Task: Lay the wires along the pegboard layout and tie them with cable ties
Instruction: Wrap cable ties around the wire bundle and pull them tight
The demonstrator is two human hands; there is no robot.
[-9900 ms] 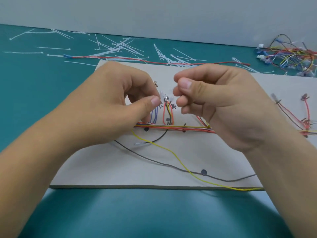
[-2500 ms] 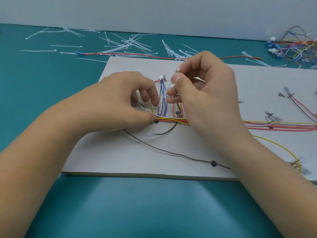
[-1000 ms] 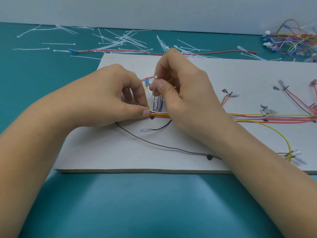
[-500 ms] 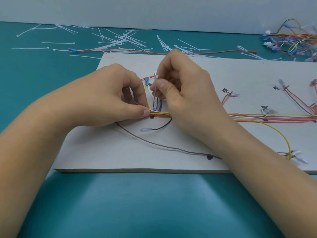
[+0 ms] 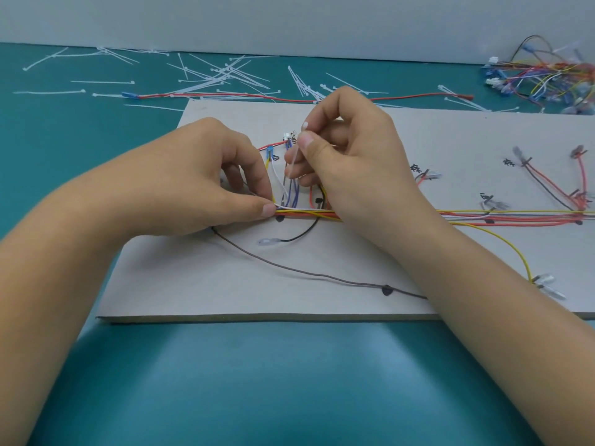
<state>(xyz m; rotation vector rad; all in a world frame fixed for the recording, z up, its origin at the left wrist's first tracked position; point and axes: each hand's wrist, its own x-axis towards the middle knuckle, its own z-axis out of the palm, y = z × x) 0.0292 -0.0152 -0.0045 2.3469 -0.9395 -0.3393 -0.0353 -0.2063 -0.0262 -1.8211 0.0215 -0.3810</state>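
Teal table (image 5: 296, 381) nearest, then board (image 5: 199, 284), brown wire (image 5: 322, 278) loose across it. Further in, pins bundle (image 5: 467, 215), long axis left-right, with left hand (image 5: 199, 188), thumb and finger clamped at its left end; pinches tie (image 5: 292, 164) upright, crosswise to it, in right hand (image 5: 354, 162), near the left but apart, tie's lower end lost among blue wires (image 5: 294, 194), so cannot tell whether looped. Beyond, spare ties (image 5: 219, 78) and wire pile (image 5: 547, 75), cut off at right.
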